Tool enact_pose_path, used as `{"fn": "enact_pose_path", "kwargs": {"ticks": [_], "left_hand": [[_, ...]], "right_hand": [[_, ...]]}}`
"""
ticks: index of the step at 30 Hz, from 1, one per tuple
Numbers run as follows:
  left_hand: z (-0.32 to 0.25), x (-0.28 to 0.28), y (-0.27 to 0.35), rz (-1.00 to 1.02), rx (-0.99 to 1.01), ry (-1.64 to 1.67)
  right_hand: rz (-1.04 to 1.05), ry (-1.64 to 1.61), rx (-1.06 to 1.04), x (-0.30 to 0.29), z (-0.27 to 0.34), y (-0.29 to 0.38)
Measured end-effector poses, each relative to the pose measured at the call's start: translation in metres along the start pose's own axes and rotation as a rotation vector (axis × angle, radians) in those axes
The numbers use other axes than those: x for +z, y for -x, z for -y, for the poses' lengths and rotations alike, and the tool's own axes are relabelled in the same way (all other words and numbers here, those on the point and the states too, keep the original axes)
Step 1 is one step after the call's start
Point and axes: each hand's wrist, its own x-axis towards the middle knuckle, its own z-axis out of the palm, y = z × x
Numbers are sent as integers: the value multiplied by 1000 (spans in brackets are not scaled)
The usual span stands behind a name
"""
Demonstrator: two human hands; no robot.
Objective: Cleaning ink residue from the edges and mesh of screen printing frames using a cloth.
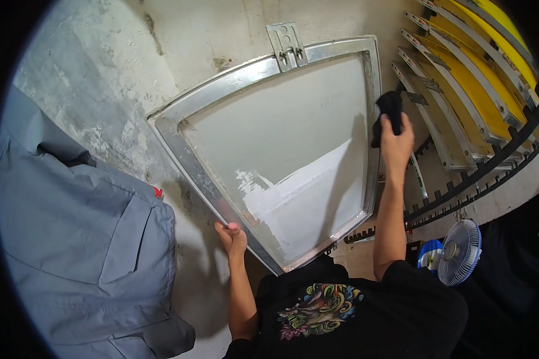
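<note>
An aluminium screen-printing frame [233, 82] with a pale mesh [283, 121] is tilted in front of me. White, ragged-edged patches and a strip [312, 172] cover the lower part of the mesh. My left hand [234, 240] grips the frame's lower left side, thumb over the rim. In my right hand [396, 134] is a bunched black cloth [388, 114], held against the outer right side of the frame. A slotted metal bracket [286, 47] is bolted to the frame's far side. A second fitting at the near edge is mostly hidden by my black shirt.
Several screens with yellow mesh [467, 89] stand in a black slotted rack [471, 177] at the right. A blue desk fan [458, 253] is near my right elbow. Grey jacket-like clothing [85, 215] hangs at the left, beside a stained, worn wall [103, 89].
</note>
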Motion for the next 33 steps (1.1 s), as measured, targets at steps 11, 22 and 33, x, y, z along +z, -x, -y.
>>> {"fn": "enact_pose_path", "kwargs": {"ticks": [11,22,33], "left_hand": [[69,-46,2,-156,-141,460],[41,-65,25,-98,-85,664],[50,-56,30,-44,-165,628]], "right_hand": [[-17,-806,477,-48,-43,13],[390,-474,128,-101,2,23],[535,-391,-68,-189,19,19]]}}
